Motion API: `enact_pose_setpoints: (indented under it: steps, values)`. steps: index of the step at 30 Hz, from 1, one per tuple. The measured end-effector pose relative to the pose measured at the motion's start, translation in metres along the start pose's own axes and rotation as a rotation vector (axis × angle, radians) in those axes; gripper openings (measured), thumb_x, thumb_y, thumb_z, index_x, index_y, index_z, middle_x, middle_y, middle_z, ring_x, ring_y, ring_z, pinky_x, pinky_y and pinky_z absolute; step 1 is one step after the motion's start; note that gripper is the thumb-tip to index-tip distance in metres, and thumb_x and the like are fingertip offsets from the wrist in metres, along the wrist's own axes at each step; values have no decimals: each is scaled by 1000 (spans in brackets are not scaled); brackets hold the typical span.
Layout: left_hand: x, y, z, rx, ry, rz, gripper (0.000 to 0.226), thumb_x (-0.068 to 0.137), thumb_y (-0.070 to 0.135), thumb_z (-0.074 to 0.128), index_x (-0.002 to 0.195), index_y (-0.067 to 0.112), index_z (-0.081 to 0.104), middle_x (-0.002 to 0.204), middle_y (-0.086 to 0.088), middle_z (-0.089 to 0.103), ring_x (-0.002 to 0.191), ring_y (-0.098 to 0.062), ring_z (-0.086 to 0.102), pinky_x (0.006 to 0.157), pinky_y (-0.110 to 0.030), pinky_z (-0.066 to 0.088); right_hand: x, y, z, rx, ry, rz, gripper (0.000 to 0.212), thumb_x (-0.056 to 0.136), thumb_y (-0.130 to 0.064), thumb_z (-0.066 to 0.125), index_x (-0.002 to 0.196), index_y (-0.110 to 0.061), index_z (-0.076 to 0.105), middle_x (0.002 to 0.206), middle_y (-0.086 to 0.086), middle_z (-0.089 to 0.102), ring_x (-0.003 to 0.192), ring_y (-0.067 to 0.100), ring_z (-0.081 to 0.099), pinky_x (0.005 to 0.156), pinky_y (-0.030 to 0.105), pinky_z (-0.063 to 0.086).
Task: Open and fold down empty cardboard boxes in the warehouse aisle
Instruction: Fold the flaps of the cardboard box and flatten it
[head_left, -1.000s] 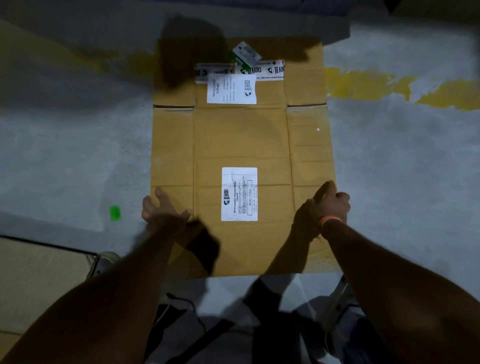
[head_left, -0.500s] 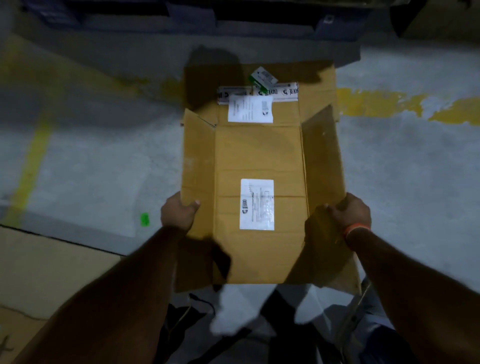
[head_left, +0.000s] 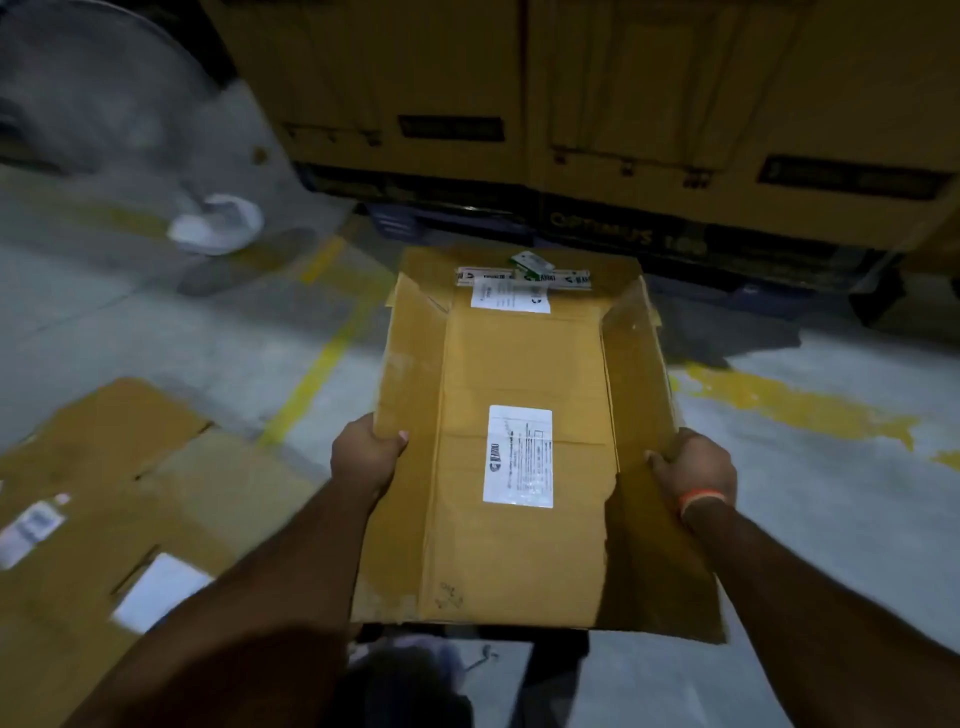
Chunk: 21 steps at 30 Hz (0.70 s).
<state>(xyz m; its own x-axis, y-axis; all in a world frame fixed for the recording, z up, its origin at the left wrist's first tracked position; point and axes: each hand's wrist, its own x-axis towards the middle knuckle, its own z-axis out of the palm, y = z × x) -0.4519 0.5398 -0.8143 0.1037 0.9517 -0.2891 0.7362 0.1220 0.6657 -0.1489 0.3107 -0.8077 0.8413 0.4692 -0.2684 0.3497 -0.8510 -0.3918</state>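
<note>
A flattened brown cardboard box (head_left: 519, 364) with two white shipping labels is held off the floor in front of me. Its left and right side panels bend upward, forming a shallow trough. My left hand (head_left: 363, 457) grips the left panel's edge, thumb on the inner face. My right hand (head_left: 693, 470), with an orange wristband, clasps the right panel's edge. Printed tape and a small green-and-white tag (head_left: 530, 262) sit at the box's far end.
Another flattened cardboard box (head_left: 119, 499) with white labels lies on the concrete floor at the left. Stacked yellow-brown cartons (head_left: 623, 104) on a pallet stand straight ahead. Yellow floor lines (head_left: 322, 364) and a white object (head_left: 218, 223) lie farther left.
The box was lying flat on the floor; both hands took its side edges, the side panels folded up, and it has been lifted. My view has tilted up toward the stacked cartons.
</note>
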Motion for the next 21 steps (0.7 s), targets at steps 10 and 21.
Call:
enact_pose_setpoints:
  steps: [10, 21]
  values:
    - [-61, -179, -210, -255, 438, -300, 28, 88, 29, 75, 113, 14, 74, 98, -9, 76, 93, -34, 70, 86, -44, 58, -111, -249, 66, -70, -155, -544, 21, 94, -20, 66, 110, -6, 63, 106, 18, 67, 99, 37, 62, 78, 33, 44]
    - [-141, -333, -277, -257, 696, -607, 38, 88, 32, 76, 117, 7, 71, 108, -16, 73, 105, -37, 68, 90, -41, 54, -228, -355, 190, 0, -317, -766, 30, 96, -14, 64, 126, -7, 61, 124, 15, 65, 116, 36, 61, 98, 42, 50]
